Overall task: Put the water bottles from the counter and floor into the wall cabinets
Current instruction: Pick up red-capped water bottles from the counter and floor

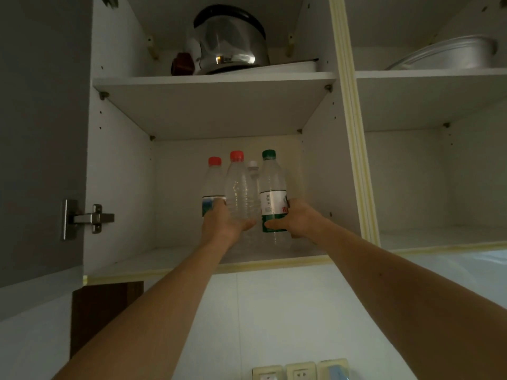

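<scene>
Both my arms reach up into the lower shelf of the open wall cabinet. My left hand grips a clear, label-free bottle with a red cap near its base. My right hand grips a green-capped bottle with a green and white label. Behind and to the left stands another red-capped bottle with a blue label. A white-capped bottle shows between the two held ones, mostly hidden.
On the upper shelf sits a shiny steel kettle on a white tray, with a dark brown object beside it. The right cabinet holds a metal basin above a bare lower shelf. The grey door hangs open at left. Wall sockets sit below.
</scene>
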`<move>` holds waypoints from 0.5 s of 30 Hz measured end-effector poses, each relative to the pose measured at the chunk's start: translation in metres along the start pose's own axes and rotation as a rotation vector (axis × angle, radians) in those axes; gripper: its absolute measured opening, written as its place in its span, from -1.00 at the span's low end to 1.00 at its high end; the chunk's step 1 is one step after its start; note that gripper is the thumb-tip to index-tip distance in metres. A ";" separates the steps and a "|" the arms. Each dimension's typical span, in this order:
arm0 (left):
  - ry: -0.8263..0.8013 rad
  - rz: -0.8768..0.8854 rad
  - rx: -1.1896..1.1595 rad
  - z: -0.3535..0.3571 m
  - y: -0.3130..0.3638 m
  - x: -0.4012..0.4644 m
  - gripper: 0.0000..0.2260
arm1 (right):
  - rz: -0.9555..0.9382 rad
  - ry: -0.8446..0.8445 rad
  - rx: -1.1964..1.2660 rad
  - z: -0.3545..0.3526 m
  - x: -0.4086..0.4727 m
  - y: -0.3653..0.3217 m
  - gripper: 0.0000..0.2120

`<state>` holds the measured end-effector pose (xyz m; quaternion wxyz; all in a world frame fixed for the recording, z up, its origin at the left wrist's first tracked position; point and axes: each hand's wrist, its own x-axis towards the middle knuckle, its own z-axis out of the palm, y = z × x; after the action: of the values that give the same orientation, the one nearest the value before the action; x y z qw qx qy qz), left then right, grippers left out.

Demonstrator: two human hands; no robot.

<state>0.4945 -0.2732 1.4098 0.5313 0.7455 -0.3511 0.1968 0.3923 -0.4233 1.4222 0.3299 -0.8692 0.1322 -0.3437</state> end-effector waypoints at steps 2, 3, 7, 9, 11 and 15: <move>-0.014 -0.022 0.014 -0.003 0.004 -0.004 -0.52 | -0.016 -0.035 -0.001 -0.003 -0.010 0.000 -0.57; -0.027 -0.034 0.038 -0.004 0.006 -0.005 -0.59 | -0.024 -0.036 0.008 -0.005 -0.016 -0.001 -0.58; 0.012 -0.080 0.082 -0.015 0.012 -0.015 -0.76 | -0.104 0.051 -0.036 -0.021 -0.044 -0.004 -0.72; 0.068 -0.113 0.033 -0.020 0.020 -0.026 -0.70 | -0.134 0.099 -0.073 -0.035 -0.065 -0.007 -0.76; 0.120 -0.122 -0.056 -0.026 0.034 -0.041 -0.70 | -0.162 0.136 -0.089 -0.049 -0.088 -0.007 -0.72; 0.141 -0.039 -0.190 -0.032 0.065 -0.086 -0.69 | -0.281 0.225 -0.043 -0.064 -0.142 -0.007 -0.59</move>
<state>0.3910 -0.2284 1.4064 0.6267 0.6828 -0.3153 0.2041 0.2447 -0.3843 1.3895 0.2431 -0.8421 0.0530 -0.4786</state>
